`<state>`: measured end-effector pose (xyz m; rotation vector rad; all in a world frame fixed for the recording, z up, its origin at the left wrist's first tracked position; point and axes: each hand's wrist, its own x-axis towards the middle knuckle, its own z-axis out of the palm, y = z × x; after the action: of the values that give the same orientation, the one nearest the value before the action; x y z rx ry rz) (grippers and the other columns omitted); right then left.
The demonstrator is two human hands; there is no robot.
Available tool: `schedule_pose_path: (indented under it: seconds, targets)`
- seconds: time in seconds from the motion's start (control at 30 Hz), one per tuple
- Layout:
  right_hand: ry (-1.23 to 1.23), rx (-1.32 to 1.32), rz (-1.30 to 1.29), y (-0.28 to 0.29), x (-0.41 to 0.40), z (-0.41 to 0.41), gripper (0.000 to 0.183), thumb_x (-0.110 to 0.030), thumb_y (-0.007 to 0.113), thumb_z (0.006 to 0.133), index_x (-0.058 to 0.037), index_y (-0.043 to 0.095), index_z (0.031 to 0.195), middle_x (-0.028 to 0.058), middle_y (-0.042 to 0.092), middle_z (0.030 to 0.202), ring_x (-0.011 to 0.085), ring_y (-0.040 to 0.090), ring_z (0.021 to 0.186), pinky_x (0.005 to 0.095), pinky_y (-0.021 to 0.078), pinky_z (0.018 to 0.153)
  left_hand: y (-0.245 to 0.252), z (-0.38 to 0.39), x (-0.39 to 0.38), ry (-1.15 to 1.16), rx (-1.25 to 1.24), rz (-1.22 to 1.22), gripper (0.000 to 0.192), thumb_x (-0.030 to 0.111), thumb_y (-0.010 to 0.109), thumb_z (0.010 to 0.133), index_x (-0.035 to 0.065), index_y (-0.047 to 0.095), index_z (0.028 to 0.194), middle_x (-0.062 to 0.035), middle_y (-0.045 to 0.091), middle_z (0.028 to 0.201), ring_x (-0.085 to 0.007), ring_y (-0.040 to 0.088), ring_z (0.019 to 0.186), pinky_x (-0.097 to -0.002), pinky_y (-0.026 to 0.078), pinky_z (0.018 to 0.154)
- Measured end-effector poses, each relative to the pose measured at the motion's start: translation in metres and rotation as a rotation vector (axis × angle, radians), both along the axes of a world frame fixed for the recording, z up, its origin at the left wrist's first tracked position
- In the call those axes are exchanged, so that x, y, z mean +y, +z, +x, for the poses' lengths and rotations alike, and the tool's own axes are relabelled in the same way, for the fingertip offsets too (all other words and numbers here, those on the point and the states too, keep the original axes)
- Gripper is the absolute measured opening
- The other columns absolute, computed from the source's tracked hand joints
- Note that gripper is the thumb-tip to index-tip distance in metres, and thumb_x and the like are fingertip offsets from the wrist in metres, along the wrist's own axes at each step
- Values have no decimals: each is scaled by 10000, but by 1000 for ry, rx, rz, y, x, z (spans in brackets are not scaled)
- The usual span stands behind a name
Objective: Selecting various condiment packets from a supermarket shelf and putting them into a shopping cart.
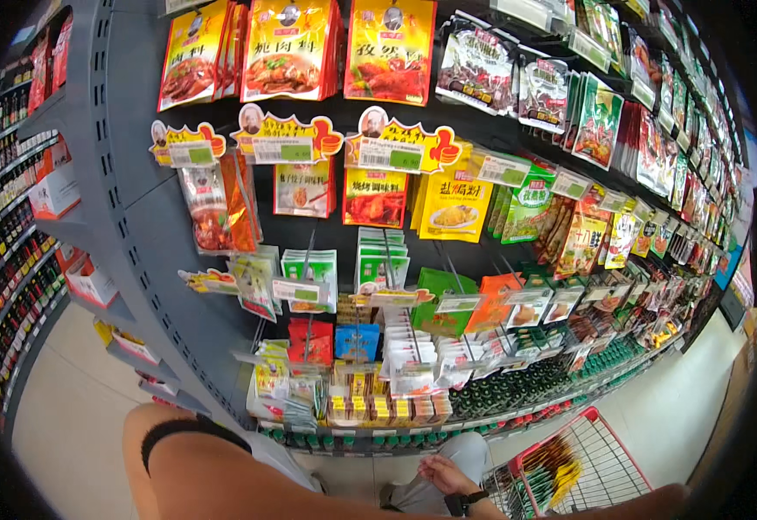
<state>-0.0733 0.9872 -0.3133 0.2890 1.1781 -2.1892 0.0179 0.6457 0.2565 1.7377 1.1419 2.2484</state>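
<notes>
My right hand [447,474] hangs low in front of my light grey trousers [466,453], its fingers loosely curled with nothing visible in them. A dark watch [463,502] is on that wrist. Just to its right stands a wire shopping cart [612,448] with red edging, holding several packets [551,478] in yellow, brown and green. My left hand is out of view. Ahead hang rows of seasoning packets: red-and-yellow pouches [287,55], a yellow baking-powder packet [454,205] and a green pouch [529,201].
Price tags [281,151] project from the hooks. Small boxes [388,409] and green-capped bottles [528,390] fill the lower shelves. A grey perforated post [138,227] borders the display at left; beyond it are bottle shelves [11,214]. Pale floor [671,383] shows right of the display.
</notes>
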Motion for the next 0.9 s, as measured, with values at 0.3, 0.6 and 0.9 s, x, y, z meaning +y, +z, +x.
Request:
schedule_pose_path:
  seconds: [0.3, 0.6, 0.9]
  targets:
    - [18, 131, -88, 37, -2, 24, 180, -168, 570, 916, -35, 581, 1036, 92, 627, 1024, 205, 607, 946, 324, 483, 832, -3, 5, 5, 3, -1, 14, 244, 258, 551, 854, 66, 548, 1005, -122, 596, 962, -262, 574, 851, -368, 479, 775]
    - [56, 93, -22, 51, -10, 9, 195, -173, 539, 936, -14, 570, 1043, 100, 632, 969, 196, 603, 877, 325, 486, 781, -4, 7, -1, 30, -7, 28, 254, 258, 553, 853, 64, 550, 1017, -125, 599, 968, -264, 576, 849, -367, 479, 779]
    - [-48, 2, -5, 50, -13, 21, 142, -111, 509, 947, 0, 574, 1007, 117, 638, 933, 215, 622, 895, 336, 493, 813, -12, 6, 0, 16, -11, 29, 265, 259, 556, 852, 62, 552, 1029, -129, 602, 973, -266, 578, 847, -367, 480, 783]
